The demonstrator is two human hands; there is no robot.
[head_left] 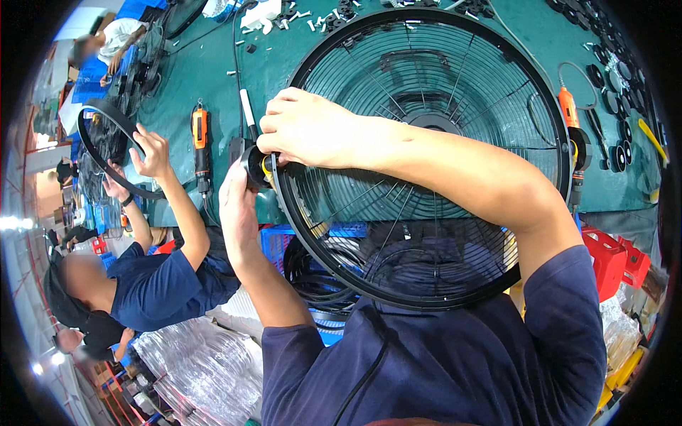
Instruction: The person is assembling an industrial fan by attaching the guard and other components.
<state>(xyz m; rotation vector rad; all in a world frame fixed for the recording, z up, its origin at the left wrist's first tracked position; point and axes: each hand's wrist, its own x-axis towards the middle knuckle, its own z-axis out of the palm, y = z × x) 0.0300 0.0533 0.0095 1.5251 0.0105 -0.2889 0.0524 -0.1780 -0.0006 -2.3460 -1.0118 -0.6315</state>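
Note:
A big round black wire fan guard (355, 245) lies across the table's near edge and in front of my body. At its left rim sits a black round knob (252, 167) with a yellow piece (268, 170) beside it. My left hand (238, 209) holds the knob from outside, its fingers partly behind it. Reaching across the guard, my right hand (302, 131) is closed with bent fingers over the same stretch of rim, close to the knob. Whatever its fingertips grip is hidden. A similar black and yellow fitting (580, 149) sits at the right rim.
An orange and black electric screwdriver (201, 145) lies left of the guard; another orange one (567, 106) is at the right. Loose screws (312, 21) and black parts (616, 92) lie at the back and right. At left a co-worker handles a black ring (106, 113).

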